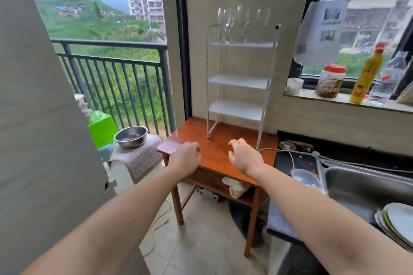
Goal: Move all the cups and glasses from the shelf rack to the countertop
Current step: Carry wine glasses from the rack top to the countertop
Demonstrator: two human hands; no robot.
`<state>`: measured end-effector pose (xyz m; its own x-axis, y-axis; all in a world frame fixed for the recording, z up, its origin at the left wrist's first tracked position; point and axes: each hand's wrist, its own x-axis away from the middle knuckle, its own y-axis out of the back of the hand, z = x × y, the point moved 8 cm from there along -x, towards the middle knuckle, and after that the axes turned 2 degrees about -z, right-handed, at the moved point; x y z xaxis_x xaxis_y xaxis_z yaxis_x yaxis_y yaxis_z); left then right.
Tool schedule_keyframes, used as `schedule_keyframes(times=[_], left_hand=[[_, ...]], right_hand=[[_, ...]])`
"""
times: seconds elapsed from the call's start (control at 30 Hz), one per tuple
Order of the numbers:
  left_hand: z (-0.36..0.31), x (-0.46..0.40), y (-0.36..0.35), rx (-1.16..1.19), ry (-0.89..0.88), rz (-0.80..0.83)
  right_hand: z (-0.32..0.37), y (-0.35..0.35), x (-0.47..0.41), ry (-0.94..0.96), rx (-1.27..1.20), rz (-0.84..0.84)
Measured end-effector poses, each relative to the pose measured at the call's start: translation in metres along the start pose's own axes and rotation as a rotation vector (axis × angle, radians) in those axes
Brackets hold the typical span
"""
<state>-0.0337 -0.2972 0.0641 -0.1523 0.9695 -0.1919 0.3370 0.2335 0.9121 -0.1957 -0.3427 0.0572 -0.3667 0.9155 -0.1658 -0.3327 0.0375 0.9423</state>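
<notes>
Clear wine glasses point(237, 22) are all seen on the rack point(240, 78), above both hands. Nothing is held: left hand point(186, 157) and right hand point(244, 156) are loosely curled, empty.

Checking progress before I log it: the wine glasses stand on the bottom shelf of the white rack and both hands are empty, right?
Not quite. The head view shows the wine glasses on the top shelf of the white rack, not the bottom. The left hand and right hand are indeed empty.
</notes>
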Motion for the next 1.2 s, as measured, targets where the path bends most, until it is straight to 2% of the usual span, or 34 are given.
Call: schedule_keyframes(times=[0.17, 0.3, 0.53, 0.73, 0.8, 0.9, 1.03, 1.2], left_hand=[[-0.017, -0.087, 0.0, 0.045, -0.093, -0.034], [-0.036, -0.17, 0.007, 0.107, -0.119, -0.05], [-0.091, -0.309, 0.066, 0.24, -0.187, -0.181], [-0.114, -0.389, 0.125, 0.389, -0.21, -0.3], [-0.118, -0.411, 0.144, 0.481, -0.189, -0.36], [-0.119, -0.448, 0.157, 0.605, -0.092, -0.375], [-0.114, -0.493, 0.138, 0.828, 0.007, -0.219], [-0.107, -0.528, 0.117, 0.896, 0.068, -0.094]], right_hand=[[-0.027, 0.023, -0.074, -0.08, 0.012, -0.058], [-0.043, 0.052, -0.144, -0.073, -0.001, -0.132], [-0.042, 0.141, -0.268, 0.016, 0.041, -0.31], [-0.036, 0.221, -0.337, 0.029, 0.01, -0.47], [-0.041, 0.243, -0.355, -0.001, -0.079, -0.557], [-0.062, 0.263, -0.379, -0.158, -0.374, -0.652], [-0.112, 0.249, -0.428, -0.438, -0.747, -0.586], [-0.125, 0.239, -0.453, -0.514, -1.14, -0.577]])
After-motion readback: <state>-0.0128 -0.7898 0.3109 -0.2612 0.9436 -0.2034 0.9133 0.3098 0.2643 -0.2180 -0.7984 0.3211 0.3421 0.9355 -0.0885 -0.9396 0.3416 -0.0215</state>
